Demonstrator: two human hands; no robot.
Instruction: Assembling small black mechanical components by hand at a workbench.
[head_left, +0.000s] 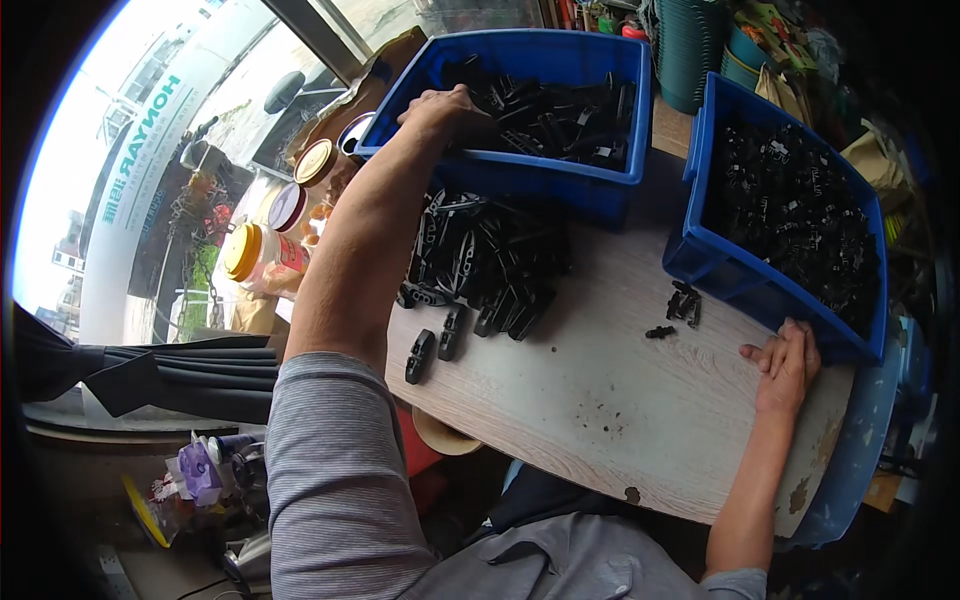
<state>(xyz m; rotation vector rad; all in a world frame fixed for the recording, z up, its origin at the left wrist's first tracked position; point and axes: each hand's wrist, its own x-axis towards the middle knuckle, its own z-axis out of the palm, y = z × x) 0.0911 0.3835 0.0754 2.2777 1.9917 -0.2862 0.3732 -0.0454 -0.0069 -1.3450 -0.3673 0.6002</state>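
Our left hand reaches over the left end of the far blue bin, right beside its black parts; its fingertips are hidden, so we cannot tell whether they grasp one. Our right hand rests with bent fingers by the right-hand blue bin, its grip unclear. Between our arms, more black pieces heap on the table.

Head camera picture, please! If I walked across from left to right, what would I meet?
Yellow-lidded jar → first blue bin, with the left hand over its corner → second blue bin, with the right hand at its near side.
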